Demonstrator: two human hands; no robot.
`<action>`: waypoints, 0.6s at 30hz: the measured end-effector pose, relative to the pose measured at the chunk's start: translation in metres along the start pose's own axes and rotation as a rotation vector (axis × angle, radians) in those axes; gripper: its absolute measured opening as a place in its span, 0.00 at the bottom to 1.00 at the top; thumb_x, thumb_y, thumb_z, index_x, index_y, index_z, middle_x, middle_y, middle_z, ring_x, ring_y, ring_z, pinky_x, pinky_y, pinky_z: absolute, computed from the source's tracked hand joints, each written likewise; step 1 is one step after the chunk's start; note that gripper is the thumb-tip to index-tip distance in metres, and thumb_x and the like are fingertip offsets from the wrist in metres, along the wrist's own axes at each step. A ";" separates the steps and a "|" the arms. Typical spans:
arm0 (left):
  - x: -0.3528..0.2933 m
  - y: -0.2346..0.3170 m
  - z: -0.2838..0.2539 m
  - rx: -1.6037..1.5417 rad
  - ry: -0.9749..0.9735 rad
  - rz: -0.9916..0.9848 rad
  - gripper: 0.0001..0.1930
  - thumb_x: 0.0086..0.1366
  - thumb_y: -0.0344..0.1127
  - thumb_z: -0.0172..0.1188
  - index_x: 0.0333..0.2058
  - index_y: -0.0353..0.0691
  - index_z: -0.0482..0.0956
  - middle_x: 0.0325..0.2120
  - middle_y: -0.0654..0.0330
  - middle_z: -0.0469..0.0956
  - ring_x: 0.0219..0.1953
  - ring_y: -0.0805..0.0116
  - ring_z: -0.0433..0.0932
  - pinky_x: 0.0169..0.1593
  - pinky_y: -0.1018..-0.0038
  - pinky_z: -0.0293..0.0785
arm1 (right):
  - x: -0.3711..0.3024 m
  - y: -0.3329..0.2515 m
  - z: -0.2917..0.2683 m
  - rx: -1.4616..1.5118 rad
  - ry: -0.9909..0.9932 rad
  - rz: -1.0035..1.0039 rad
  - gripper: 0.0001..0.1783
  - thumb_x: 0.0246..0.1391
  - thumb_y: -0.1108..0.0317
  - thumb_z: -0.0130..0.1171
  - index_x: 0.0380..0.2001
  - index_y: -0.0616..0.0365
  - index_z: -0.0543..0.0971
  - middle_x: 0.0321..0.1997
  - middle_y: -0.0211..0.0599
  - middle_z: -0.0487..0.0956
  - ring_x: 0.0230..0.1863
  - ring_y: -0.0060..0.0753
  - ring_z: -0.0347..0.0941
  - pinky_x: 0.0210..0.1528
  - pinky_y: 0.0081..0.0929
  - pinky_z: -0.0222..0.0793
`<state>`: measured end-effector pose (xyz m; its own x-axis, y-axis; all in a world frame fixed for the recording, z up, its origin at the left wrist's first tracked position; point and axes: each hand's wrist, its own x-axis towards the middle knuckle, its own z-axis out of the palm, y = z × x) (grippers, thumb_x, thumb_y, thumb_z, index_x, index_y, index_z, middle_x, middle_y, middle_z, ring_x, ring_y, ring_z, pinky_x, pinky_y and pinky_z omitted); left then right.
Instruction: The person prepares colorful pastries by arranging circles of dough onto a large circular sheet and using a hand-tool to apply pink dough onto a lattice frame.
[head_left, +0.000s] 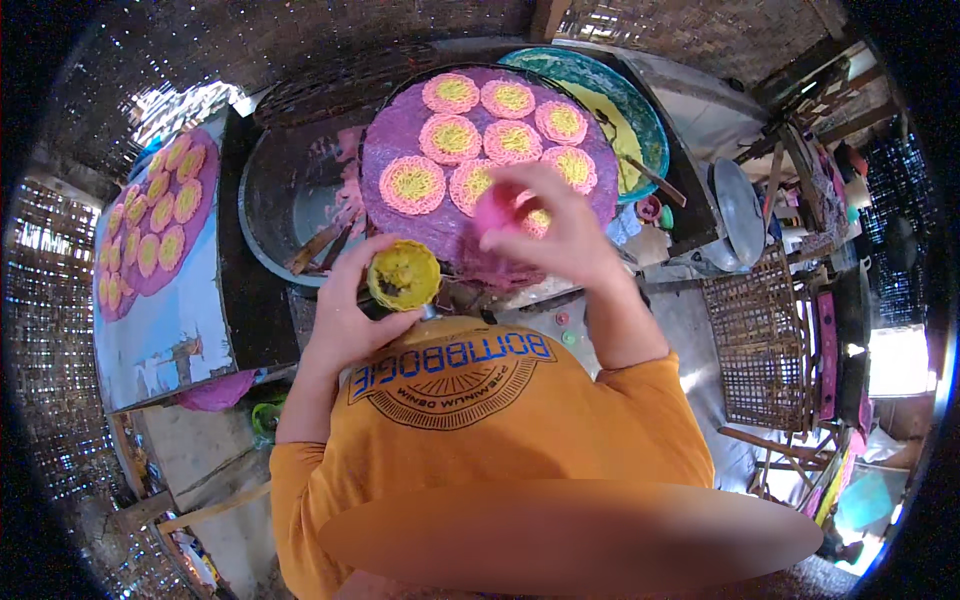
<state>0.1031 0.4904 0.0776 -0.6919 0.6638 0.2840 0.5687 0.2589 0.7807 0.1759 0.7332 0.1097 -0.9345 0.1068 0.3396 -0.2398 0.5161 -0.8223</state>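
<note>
My left hand (342, 312) is wrapped round a yellow cup (405, 276), its opening facing up, with yellow residue and dark bits inside. The fingers of my right hand (568, 232) grip a pink cup (497, 212), somewhat blurred, over the near part of a round purple sheet (395, 125). Lacy discs, pink-rimmed with yellow centres, lie in rows on this sheet; one disc (413, 185) is at its left side. My right hand and the pink cup hide some of the nearer discs.
Left of the sheet stands a grey basin (258, 215) with pink smears and wooden sticks. A green basin (650, 115) of yellow batter, with a wooden-handled tool, is at back right. Another disc-covered purple sheet (207, 215) lies far left. A woven basket (752, 345) stands right.
</note>
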 end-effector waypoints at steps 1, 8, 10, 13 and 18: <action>-0.001 -0.004 -0.003 -0.190 0.004 -0.012 0.36 0.39 0.30 0.68 0.50 0.36 0.63 0.45 0.56 0.69 0.48 0.66 0.69 0.51 0.72 0.64 | 0.002 0.008 -0.009 -0.142 -0.016 -0.027 0.31 0.34 0.60 0.66 0.45 0.56 0.71 0.41 0.43 0.70 0.41 0.42 0.69 0.44 0.33 0.64; 0.006 -0.016 -0.016 -0.480 0.004 -0.082 0.41 0.40 0.29 0.67 0.55 0.33 0.56 0.49 0.54 0.64 0.50 0.66 0.66 0.53 0.71 0.63 | -0.012 0.027 -0.003 -0.453 -0.300 -0.098 0.34 0.34 0.59 0.65 0.49 0.55 0.68 0.43 0.45 0.69 0.48 0.46 0.63 0.50 0.35 0.59; 0.010 -0.017 -0.015 -0.416 0.025 -0.046 0.41 0.41 0.30 0.67 0.55 0.33 0.56 0.49 0.53 0.65 0.50 0.65 0.67 0.53 0.71 0.63 | -0.013 0.030 0.001 -0.457 -0.341 -0.100 0.36 0.33 0.58 0.66 0.49 0.55 0.67 0.44 0.44 0.68 0.48 0.46 0.63 0.51 0.35 0.59; 0.021 -0.008 -0.012 -0.315 0.005 -0.030 0.42 0.41 0.32 0.68 0.55 0.34 0.56 0.48 0.52 0.66 0.51 0.64 0.67 0.53 0.70 0.63 | -0.009 0.019 -0.001 -0.449 -0.266 -0.157 0.39 0.32 0.55 0.66 0.51 0.55 0.66 0.47 0.45 0.67 0.49 0.46 0.62 0.51 0.35 0.59; 0.058 0.019 0.005 0.215 -0.077 0.305 0.43 0.40 0.38 0.68 0.55 0.36 0.56 0.40 0.50 0.70 0.44 0.56 0.70 0.46 0.68 0.67 | 0.003 -0.006 0.010 -0.296 -0.156 -0.273 0.39 0.33 0.55 0.66 0.51 0.58 0.65 0.47 0.47 0.67 0.48 0.48 0.64 0.49 0.36 0.62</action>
<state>0.0759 0.5366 0.1058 -0.4455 0.7816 0.4367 0.8296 0.1770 0.5296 0.1717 0.7220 0.1108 -0.8812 -0.1856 0.4349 -0.4193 0.7317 -0.5374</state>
